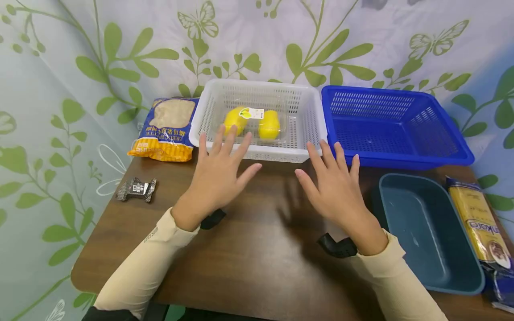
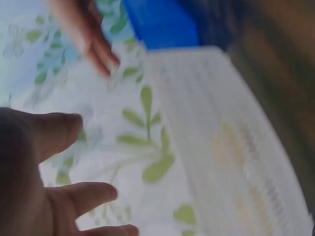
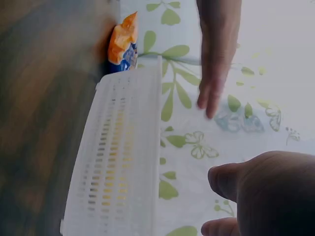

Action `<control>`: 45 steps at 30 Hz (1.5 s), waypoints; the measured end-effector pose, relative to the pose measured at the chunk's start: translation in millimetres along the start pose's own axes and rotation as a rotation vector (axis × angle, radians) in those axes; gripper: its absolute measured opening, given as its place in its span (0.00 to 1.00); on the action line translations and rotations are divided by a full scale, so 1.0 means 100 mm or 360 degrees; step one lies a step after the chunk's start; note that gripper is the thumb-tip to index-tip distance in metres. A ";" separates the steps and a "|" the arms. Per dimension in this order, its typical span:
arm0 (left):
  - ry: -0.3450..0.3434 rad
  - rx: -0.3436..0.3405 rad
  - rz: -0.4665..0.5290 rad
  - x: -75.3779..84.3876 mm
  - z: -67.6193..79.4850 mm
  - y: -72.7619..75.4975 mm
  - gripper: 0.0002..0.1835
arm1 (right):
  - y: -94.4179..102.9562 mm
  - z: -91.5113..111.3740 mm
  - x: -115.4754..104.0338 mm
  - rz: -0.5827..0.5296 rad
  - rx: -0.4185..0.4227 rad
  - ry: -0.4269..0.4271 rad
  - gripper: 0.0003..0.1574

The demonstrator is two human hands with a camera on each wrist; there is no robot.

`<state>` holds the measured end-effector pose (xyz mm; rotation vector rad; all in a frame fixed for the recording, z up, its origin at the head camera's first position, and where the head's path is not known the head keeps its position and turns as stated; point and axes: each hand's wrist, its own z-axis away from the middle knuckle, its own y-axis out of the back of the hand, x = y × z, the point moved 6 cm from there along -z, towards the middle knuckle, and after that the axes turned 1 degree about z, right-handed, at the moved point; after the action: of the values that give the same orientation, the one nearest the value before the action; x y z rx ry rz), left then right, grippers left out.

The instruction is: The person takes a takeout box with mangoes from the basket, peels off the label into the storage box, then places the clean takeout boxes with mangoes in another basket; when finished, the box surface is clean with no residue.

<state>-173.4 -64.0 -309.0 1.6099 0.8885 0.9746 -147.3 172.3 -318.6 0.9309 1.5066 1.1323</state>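
Both hands are raised over the table with fingers spread and nothing held. My left hand [image 1: 218,178] is just in front of the white plastic basket [image 1: 313,154], its fingertips overlapping the front rim in the head view. My right hand [image 1: 337,191] hovers near the same basket's front right corner, beside the blue basket [image 1: 397,160]. Inside the white basket lies a clear plastic box [image 1: 283,104] with two yellow, lemon-like fruits [image 1: 270,125] and a label. Each wrist view shows both hands apart from the white basket [image 2: 192,88], its wall [image 3: 142,147] slatted.
A blue-and-orange pasta bag [image 1: 164,129] leans left of the white basket. A small dark wrapped packet [image 1: 137,189] lies on the brown table [image 1: 257,249]. To the right are a teal bin [image 1: 417,232] and a long yellow pasta pack [image 1: 478,218]. A leaf-patterned curtain hangs behind.
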 end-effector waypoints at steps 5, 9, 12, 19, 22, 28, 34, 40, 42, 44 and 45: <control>0.0129 0.0137 0.0143 -0.37 -0.07 0.18 0.38 | 0.13 -0.12 0.06 -0.0034 0.0062 0.0008 0.46; 0.0135 0.0192 0.0263 -0.61 -0.04 0.19 0.36 | 0.22 -0.21 0.09 -0.0130 0.0102 -0.0031 0.45; 0.0117 0.0259 0.0366 -0.74 -0.02 0.15 0.35 | 0.23 -0.28 0.10 -0.0187 0.0110 -0.0083 0.45; 0.0243 0.0517 0.0594 -1.05 0.00 0.02 0.37 | 0.15 -0.56 0.03 -0.0266 0.0134 -0.0085 0.43; 0.0316 0.0552 0.0611 -1.13 -0.01 -0.05 0.36 | 0.10 -0.70 0.01 -0.0295 0.0115 -0.0078 0.42; 0.0470 0.0432 0.0690 -1.27 -0.02 -0.22 0.46 | -0.05 -0.99 0.05 -0.0298 -0.0022 -0.0128 0.41; 0.0531 0.0379 0.1000 -1.39 -0.07 -0.40 0.48 | -0.19 -1.30 0.10 -0.0390 -0.0152 -0.0181 0.38; 0.0554 0.0426 0.1195 -1.37 -0.12 -0.46 0.46 | -0.34 -1.48 0.12 -0.0527 -0.0267 -0.0205 0.32; 0.0570 0.0434 0.1231 -1.37 -0.11 -0.45 0.46 | -0.36 -1.54 0.12 -0.0553 -0.0299 -0.0217 0.31; 0.0597 0.0434 0.1247 -1.38 -0.10 -0.44 0.46 | -0.37 -1.58 0.11 -0.0613 -0.0335 -0.0239 0.30; 0.0605 0.0434 0.1258 -1.38 -0.09 -0.43 0.46 | -0.38 -1.60 0.11 -0.0655 -0.0357 -0.0257 0.30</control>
<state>-240.5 -175.9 -372.7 2.1079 0.6383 1.8132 -306.6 140.6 -346.6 0.5145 1.3297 0.8804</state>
